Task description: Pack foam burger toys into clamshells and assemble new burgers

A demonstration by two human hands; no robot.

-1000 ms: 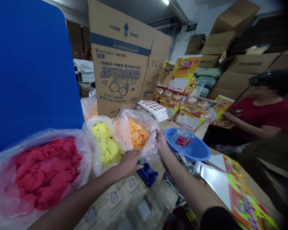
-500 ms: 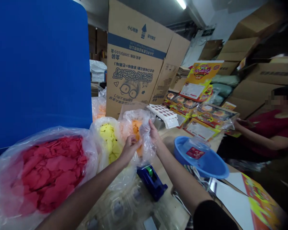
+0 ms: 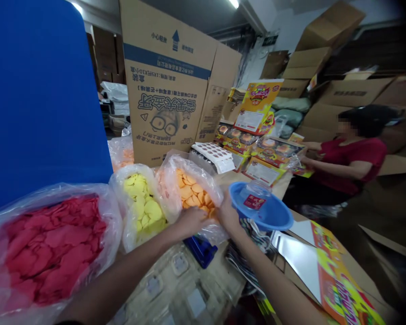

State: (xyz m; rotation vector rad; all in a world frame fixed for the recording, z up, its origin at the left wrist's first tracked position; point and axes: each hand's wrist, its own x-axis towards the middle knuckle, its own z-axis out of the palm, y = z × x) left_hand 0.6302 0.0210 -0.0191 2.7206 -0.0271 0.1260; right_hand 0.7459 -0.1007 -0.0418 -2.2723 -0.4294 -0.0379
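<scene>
My left hand [image 3: 191,221] and my right hand [image 3: 227,213] both grip the near rim of a clear plastic bag of flat orange discs [image 3: 192,192]. Left of it stand a bag of yellow discs [image 3: 142,207] and a larger bag of red pieces [image 3: 50,248], both untouched. Just below my left hand, a blue tape dispenser [image 3: 201,250] is partly hidden by my forearm. To the right of my right hand sits a blue plastic basin [image 3: 267,214] holding a clear plastic tub [image 3: 255,196].
A tall blue panel [image 3: 30,99] fills the left side. Printed cartons [image 3: 165,85] stand behind the bags. A person in a red top [image 3: 350,164] handles packets at the right, beside stacked snack display boxes [image 3: 260,158]. A printed card [image 3: 341,280] lies at lower right.
The orange-disc bag, gathered up between my hands before, now sits lower with its mouth spread wider. My hands have moved down to its near rim, and the view has shifted slightly.
</scene>
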